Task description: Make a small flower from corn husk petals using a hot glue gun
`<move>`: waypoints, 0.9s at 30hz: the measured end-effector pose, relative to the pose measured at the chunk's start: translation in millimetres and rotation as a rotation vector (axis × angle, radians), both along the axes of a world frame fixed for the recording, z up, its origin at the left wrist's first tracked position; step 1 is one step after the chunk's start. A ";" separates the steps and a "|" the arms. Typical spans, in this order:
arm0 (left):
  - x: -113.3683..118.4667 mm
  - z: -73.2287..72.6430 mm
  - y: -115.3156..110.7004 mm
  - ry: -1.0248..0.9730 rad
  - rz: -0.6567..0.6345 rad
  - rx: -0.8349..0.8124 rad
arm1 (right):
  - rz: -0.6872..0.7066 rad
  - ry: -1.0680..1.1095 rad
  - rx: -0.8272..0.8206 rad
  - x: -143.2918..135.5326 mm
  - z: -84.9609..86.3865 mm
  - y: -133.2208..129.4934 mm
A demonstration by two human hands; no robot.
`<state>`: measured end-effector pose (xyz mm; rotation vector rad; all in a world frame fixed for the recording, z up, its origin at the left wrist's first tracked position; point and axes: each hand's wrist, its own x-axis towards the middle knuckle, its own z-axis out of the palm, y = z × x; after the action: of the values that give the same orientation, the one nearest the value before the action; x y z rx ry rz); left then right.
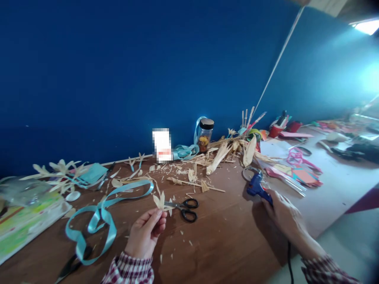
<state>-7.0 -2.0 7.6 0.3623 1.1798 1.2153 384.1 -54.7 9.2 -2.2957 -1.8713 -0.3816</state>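
Observation:
Between the thumb and fingers of my left hand (147, 230) is a small pale corn-husk flower (160, 201), its pointed petals facing up. Just beyond it lies a pair of black-handled scissors (187, 209), the blades partly hidden by the flower. My right hand (282, 215) is wrapped around the handle of a blue glue gun (256, 187), which is at the right side of the brown table. A dark cord (289, 260) hangs below that hand. Light blue ribbon (111, 230) curls on the table left of my left hand.
Dried husks (219, 157) and scraps spread along the wall side. A black-lidded jar (205, 136) stands by the blue wall. More dark-handled scissors (72, 262) lie at the near left. Pink scissors (299, 157) and paper pieces (306, 177) rest on the white surface at right.

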 end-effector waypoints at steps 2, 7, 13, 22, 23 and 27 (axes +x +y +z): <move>0.1 0.7 -0.1 -0.007 -0.001 0.008 | 0.003 -0.031 -0.032 4.0 2.1 -0.9; 0.9 0.6 1.1 -0.020 -0.007 0.000 | 0.018 -0.097 0.076 -17.7 33.0 8.9; 0.1 0.0 0.9 -0.029 -0.006 0.012 | 0.525 0.233 -0.135 -121.7 59.6 51.1; -2.8 -5.7 1.8 -0.052 -0.027 0.032 | 0.634 0.136 -0.410 -202.2 42.5 110.3; -2.7 -6.1 1.6 -0.054 -0.023 0.034 | 0.638 0.135 -0.420 -204.3 41.5 115.2; -2.0 -6.0 0.6 -0.075 -0.020 0.049 | 0.660 0.150 -0.437 -207.5 42.4 126.9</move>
<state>-9.0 -1.3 1.6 0.3611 1.0809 1.2319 176.7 72.2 51.6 -1.6716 -2.6545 0.3039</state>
